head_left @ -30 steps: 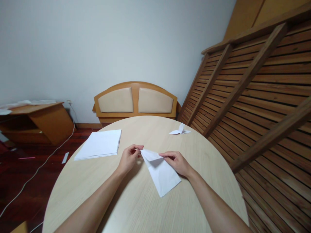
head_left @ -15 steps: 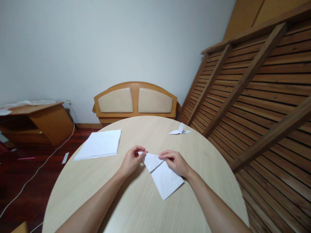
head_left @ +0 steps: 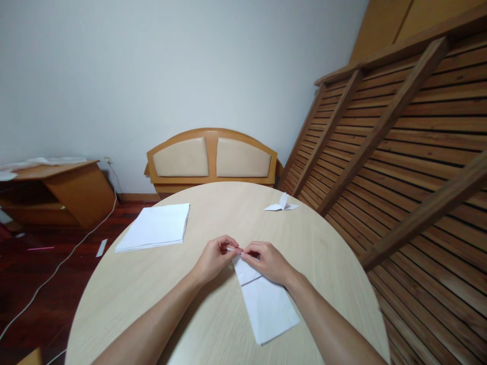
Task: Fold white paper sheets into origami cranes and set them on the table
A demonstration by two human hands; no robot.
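A white sheet of folded paper (head_left: 268,306) lies on the round pale wooden table (head_left: 198,324), its long end pointing toward me. My left hand (head_left: 215,258) and my right hand (head_left: 266,261) meet at the paper's far tip. Both pinch that tip, fingertips touching each other. The tip itself is mostly hidden under my fingers.
A stack of white sheets (head_left: 155,226) lies at the table's left rear. A small folded paper figure (head_left: 282,204) sits near the far right edge. A padded wooden headboard (head_left: 211,158) stands behind the table, slatted wooden frames (head_left: 399,152) lean on the right, and a cable (head_left: 57,268) crosses the floor.
The paper has swung round so its long end points toward me and slid nearer. My hands have come together and now pinch the far tip.
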